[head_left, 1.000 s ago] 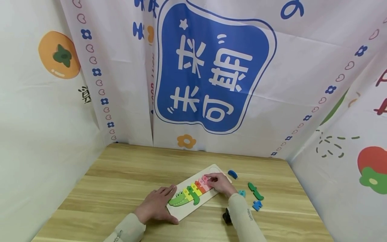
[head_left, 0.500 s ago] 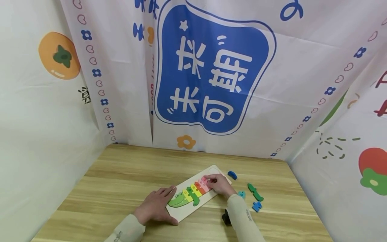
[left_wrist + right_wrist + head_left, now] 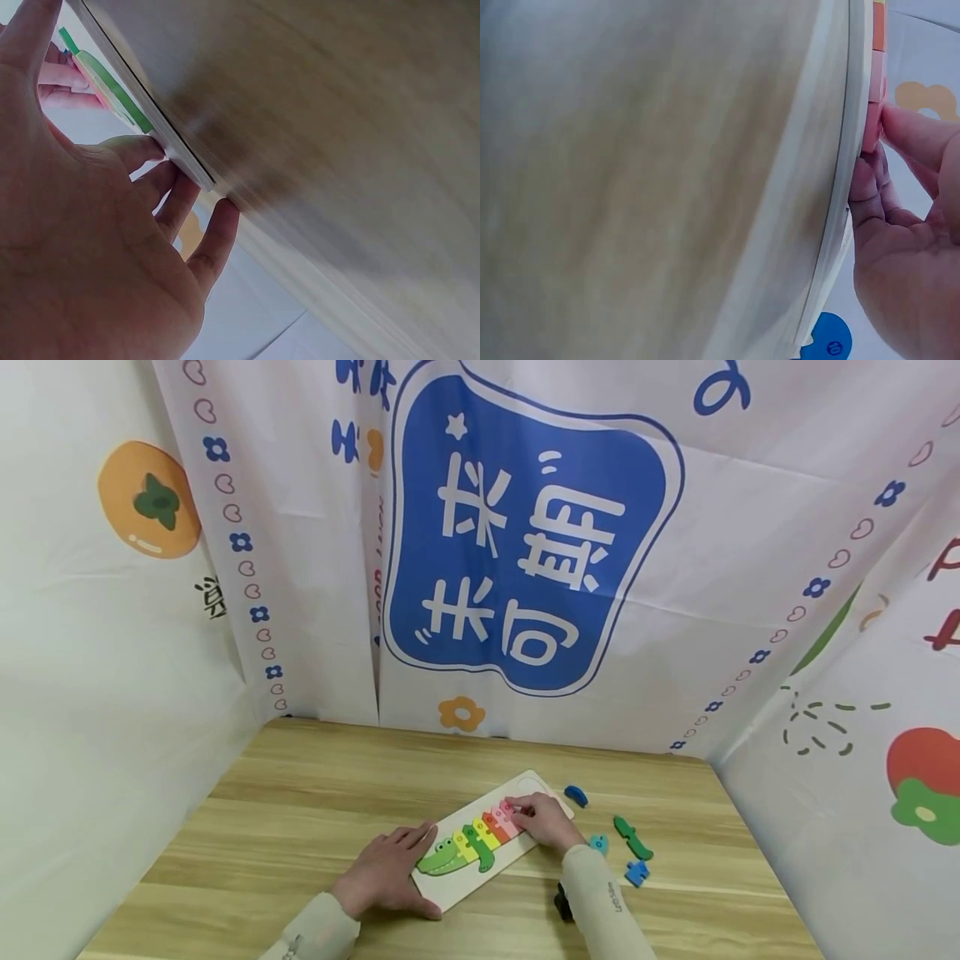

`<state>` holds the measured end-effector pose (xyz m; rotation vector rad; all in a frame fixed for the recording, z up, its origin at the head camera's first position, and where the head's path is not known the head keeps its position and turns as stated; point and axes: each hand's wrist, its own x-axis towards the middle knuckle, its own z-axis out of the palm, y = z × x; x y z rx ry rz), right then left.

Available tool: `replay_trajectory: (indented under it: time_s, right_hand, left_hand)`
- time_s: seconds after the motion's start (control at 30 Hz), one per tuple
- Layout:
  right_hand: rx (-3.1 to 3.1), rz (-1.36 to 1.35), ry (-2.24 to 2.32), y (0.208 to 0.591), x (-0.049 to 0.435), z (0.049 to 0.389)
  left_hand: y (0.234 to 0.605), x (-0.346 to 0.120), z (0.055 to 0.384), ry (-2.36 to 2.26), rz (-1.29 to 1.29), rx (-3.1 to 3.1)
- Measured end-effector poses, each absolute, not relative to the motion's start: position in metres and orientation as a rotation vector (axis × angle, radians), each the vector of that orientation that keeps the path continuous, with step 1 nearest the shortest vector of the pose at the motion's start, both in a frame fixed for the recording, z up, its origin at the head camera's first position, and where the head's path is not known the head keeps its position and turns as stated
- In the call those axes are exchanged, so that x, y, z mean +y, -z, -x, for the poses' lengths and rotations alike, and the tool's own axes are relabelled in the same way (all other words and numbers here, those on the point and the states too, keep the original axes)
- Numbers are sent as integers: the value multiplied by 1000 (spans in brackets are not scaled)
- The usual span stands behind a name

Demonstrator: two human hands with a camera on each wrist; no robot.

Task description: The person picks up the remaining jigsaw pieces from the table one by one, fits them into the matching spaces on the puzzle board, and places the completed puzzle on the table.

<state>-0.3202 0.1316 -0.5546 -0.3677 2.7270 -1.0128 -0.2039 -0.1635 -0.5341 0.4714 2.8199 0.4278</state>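
Note:
A pale puzzle board (image 3: 453,891) lies slanted on the table, bearing a green crocodile head (image 3: 442,857) and a row of yellow, green, orange and pink pieces. My left hand (image 3: 384,870) holds the board's left end, thumb at the near corner and fingers at the far edge. In the left wrist view those fingertips (image 3: 223,214) lie along the board's rim. At the row's right end, my right hand (image 3: 547,822) pinches the last pink puzzle piece (image 3: 871,127) between thumb and fingers. That piece sits against the neighbouring lighter pink one; its underside is hidden.
Right of the board lie a dark blue curved piece (image 3: 576,795), a light blue piece (image 3: 598,842), a long green piece (image 3: 633,837) and a blue piece (image 3: 637,872). A black object (image 3: 563,902) is partly hidden by the right sleeve. Printed cloth walls enclose the table.

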Motion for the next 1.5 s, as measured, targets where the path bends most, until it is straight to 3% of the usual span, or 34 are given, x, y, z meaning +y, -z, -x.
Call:
replay_trajectory:
  time_s: [0.93,1.13,1.5]
  right_hand:
    - [2722,471,1009,541,146,313]
    - [2846,454,1052,525,183,299]
    - [3027,102,773,531,286,279]
  left_hand:
    - [536,-162,207,-400,-456,2814]
    - [534,-162,206,-406,-464,2816]
    - [535,-163,206,-406,-460,2822]
